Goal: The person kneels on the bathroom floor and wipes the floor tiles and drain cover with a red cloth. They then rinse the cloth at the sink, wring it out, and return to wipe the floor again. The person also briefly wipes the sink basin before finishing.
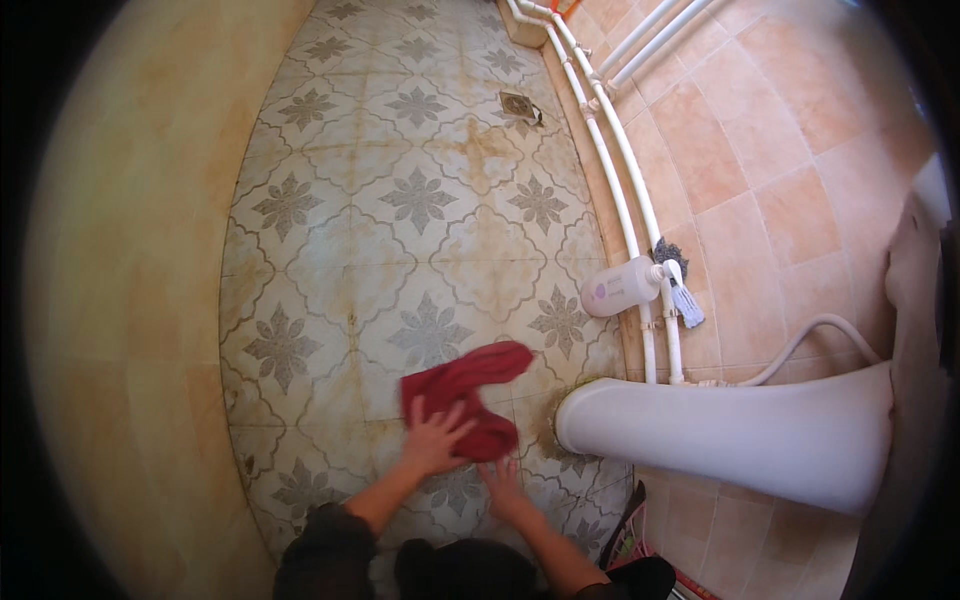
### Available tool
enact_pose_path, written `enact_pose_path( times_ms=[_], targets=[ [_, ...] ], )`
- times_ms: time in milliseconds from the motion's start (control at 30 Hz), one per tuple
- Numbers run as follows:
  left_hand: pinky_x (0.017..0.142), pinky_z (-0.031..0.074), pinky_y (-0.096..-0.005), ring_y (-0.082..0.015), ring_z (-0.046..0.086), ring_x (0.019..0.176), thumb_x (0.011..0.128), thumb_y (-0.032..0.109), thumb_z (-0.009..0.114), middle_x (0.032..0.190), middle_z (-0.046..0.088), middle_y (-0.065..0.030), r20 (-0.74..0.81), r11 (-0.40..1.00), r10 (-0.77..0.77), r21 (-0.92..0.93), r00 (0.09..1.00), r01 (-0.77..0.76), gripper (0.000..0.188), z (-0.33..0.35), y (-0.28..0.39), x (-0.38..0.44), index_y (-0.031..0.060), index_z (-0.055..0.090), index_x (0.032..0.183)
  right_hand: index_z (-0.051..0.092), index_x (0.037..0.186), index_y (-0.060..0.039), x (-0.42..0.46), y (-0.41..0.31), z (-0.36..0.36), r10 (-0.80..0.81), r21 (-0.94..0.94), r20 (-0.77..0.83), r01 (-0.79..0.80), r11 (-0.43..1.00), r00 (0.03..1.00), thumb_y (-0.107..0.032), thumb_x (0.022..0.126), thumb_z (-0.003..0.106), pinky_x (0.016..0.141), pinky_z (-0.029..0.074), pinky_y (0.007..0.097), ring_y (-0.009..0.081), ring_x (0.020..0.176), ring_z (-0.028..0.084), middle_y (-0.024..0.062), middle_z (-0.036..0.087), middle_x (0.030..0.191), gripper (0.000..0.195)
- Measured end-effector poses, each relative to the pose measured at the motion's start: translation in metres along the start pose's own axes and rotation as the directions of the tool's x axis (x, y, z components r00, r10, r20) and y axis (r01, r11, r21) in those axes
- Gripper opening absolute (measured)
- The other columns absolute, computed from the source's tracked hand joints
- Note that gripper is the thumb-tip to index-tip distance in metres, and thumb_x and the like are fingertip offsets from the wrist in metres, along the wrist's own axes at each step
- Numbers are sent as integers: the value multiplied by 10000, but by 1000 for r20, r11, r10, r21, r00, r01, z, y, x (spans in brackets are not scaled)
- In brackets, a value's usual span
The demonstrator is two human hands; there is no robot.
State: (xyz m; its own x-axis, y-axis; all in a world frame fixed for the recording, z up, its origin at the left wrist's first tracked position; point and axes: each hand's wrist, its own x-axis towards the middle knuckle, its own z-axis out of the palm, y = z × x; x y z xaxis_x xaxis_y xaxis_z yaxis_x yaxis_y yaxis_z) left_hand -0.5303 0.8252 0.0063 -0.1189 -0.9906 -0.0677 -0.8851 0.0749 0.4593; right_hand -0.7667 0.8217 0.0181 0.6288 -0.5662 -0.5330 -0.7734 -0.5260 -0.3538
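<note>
A dark red cloth (pixel 480 401) lies loosely folded on the patterned tile floor (pixel 420 199) in front of me. My left hand (pixel 435 442) rests on the cloth's lower left part, with its fingers spread. Just below the cloth's bottom edge is my right hand (pixel 504 487), its fingers apart and their tips close to the cloth; whether they touch it I cannot tell. Both hands are slightly blurred.
A white ceramic pedestal (pixel 720 431) stands at the right. Along the right wall run white pipes (pixel 611 169), with a plastic bottle (pixel 621 287), a brush (pixel 686 300) and a grey scouring pad (pixel 670 255) by them. A floor drain (pixel 517 106) lies farther off. A pink basket (pixel 632 529) is lower right.
</note>
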Motion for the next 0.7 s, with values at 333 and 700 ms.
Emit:
enact_pose_path(
  times_ms=[333, 700],
  targets=[
    [1089, 213, -646, -432, 468, 1191, 637, 350, 762, 1370, 448, -213, -420, 483, -786, 42, 454, 875, 787, 43, -19, -257, 124, 504, 1344, 425, 1435, -166, -49, 16, 21, 48, 349, 245, -134, 928, 968, 114, 745, 502, 1130, 319, 459, 380, 1350, 393, 226, 359, 1486, 748],
    [783, 492, -509, -408, 600, 958, 766, 145, 635, 997, 631, -190, 57, 803, -305, -521, 951, 289, 216, 88, 160, -76, 62, 617, 965, 569, 1254, -83, -117, 43, -1, 95, 385, 78, -118, 915, 992, -142, 808, 628, 869, 513, 432, 371, 971, 639, 202, 650, 1137, 453]
  ],
)
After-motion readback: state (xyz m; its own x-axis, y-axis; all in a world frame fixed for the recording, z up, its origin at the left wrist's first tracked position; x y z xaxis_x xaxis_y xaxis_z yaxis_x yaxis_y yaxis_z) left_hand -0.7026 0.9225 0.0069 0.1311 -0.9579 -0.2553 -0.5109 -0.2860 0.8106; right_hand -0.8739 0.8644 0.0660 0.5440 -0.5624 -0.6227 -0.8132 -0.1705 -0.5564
